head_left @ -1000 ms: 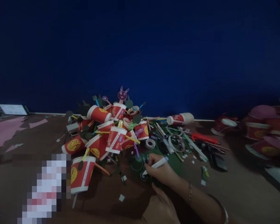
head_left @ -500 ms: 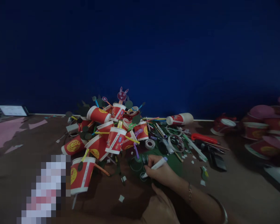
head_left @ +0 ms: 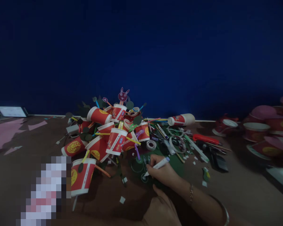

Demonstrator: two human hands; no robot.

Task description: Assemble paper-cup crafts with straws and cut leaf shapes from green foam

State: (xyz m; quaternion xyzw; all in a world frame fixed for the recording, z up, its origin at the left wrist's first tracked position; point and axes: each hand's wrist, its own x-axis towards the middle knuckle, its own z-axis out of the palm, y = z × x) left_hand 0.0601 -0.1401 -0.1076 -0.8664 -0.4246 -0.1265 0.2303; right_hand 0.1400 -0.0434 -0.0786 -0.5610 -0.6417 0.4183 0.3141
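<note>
My right hand point(head_left: 162, 171) is closed around a white marker point(head_left: 157, 165) with a pale purple end. Its tip rests at a small white circle on a dark green sheet of paper point(head_left: 178, 166). A larger white circle and two long ear-like outlines are drawn beside it. Below, my left hand point(head_left: 161, 208) holds the sheet's near edge, its index finger stretched out and the other fingers folded, partly hidden. Left of the drawing, a pile of red paper cups point(head_left: 116, 141) carries straws and paper cut-outs, with a rabbit face point(head_left: 123, 95) on top.
Behind the paper lie a tape roll point(head_left: 151, 145), clear tape rings point(head_left: 177, 144) and a red-handled tool point(head_left: 206, 139). More cups point(head_left: 256, 130) stand at right. Pink paper point(head_left: 4, 135) and a lit screen point(head_left: 11, 111) are at left. Paper scraps point(head_left: 122, 200) dot the table.
The marker tip has shifted very slightly at the small circle, and the marker is still in my right hand. My left hand stays nearly in place.
</note>
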